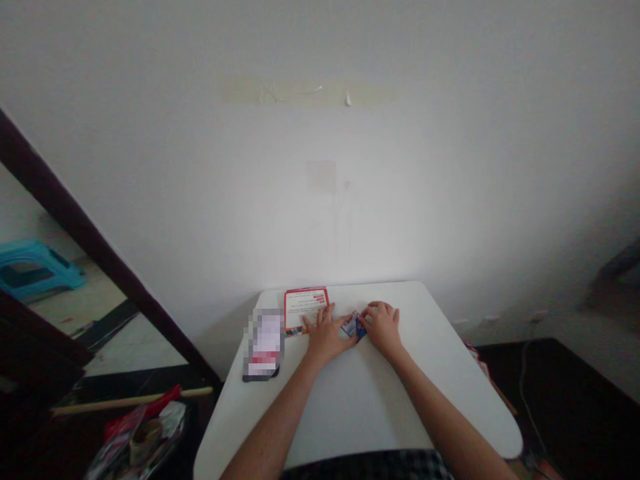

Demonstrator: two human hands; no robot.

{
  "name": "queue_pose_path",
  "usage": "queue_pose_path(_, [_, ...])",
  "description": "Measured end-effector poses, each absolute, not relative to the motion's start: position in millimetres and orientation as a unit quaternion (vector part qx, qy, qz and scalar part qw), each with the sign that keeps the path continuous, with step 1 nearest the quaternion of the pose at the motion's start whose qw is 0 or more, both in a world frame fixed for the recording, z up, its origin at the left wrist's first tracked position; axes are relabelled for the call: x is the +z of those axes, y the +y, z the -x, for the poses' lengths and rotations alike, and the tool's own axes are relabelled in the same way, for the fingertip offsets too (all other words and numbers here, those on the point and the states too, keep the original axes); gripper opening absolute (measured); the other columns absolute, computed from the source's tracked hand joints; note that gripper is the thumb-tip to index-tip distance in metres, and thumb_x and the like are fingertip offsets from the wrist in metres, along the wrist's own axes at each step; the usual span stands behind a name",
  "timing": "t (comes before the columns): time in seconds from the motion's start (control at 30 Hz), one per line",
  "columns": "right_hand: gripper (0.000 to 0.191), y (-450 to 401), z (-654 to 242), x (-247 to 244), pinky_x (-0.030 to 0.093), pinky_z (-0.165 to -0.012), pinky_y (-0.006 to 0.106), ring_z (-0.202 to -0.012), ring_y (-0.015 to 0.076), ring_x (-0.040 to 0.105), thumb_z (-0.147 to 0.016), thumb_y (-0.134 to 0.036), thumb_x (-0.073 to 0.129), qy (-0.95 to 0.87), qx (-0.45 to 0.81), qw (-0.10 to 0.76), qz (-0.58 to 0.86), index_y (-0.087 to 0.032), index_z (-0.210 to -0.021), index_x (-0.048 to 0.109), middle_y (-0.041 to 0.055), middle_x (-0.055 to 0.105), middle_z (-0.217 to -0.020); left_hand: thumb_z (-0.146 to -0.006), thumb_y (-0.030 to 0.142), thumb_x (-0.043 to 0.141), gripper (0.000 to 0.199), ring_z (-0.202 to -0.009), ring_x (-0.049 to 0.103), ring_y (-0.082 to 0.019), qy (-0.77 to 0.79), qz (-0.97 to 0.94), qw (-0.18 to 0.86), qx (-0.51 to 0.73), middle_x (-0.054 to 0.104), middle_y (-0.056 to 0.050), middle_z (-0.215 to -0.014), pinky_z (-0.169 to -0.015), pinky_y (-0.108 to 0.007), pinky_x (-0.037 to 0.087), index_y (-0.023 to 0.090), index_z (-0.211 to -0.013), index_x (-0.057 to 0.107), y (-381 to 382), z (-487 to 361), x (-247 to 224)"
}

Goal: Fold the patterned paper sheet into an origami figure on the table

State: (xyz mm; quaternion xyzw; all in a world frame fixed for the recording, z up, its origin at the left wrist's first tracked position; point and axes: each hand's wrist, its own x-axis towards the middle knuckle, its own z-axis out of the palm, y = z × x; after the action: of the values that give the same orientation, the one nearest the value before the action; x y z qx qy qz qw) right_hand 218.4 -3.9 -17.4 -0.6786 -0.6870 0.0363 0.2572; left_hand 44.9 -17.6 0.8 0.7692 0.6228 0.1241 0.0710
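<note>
A small blue-and-white printed paper [351, 326], seemingly folded, lies on the white table between my two hands. My left hand [326, 335] rests with its fingers spread. Its fingertips reach the lower right corner of a red-bordered printed card or booklet [305, 305], and its thumb side touches the small paper. From the other side, my right hand [384, 327] has its thumb and fingers closed on the paper's right edge. My fingers hide part of the paper.
A phone [263, 350], its screen blurred out, lies at the left of the white table [350, 413]. The table's far edge meets a wall [400, 167]. On the floor at left is a bag of odds and ends [145, 440]; a blue stool [40, 267] shows in a mirror-like panel.
</note>
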Motion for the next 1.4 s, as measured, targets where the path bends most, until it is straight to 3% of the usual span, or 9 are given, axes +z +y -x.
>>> queue_pose_path(0.57, [0.02, -1.0, -216.9, -15.8, 0.016, -0.109, 0.059, -0.125, 0.0271, 0.036, -0.088, -0.044, 0.057, -0.675, 0.043, 0.246, 0.694, -0.03, -0.096, 0.069, 0.0036, 0.055, -0.122, -0.074, 0.072, 0.054, 0.061, -0.142, 0.021, -0.038, 0.63, -0.764, 0.056, 0.126, 0.03, 0.0, -0.157, -0.106, -0.076, -0.001, 0.054, -0.131, 0.049, -16.9, -47.3, -3.1])
queue_pose_path(1.2, [0.023, -1.2, -213.0, -15.5, 0.016, -0.108, 0.062, -0.126, 0.0279, 0.037, -0.092, -0.044, 0.05, -0.68, 0.026, 0.228, 0.697, -0.029, -0.1, 0.065, 0.0046, 0.053, -0.125, -0.074, 0.068, 0.057, 0.058, -0.141, 0.024, -0.037, 0.622, -0.766, 0.031, 0.16, 0.033, -0.001, -0.155, -0.106, -0.077, -0.001, 0.054, -0.13, 0.051, -14.7, -47.5, -8.9])
queue_pose_path(1.4, [0.022, -0.4, -212.6, -14.5, 0.018, -0.109, 0.059, -0.125, 0.0267, 0.038, -0.092, -0.043, 0.05, -0.673, 0.016, 0.219, 0.706, -0.027, -0.103, 0.061, 0.0049, 0.053, -0.125, -0.075, 0.066, 0.059, 0.055, -0.14, 0.026, -0.036, 0.604, -0.779, 0.024, 0.166, 0.034, 0.002, -0.154, -0.106, -0.078, 0.0, 0.057, -0.128, 0.05, -16.0, -48.2, -7.3])
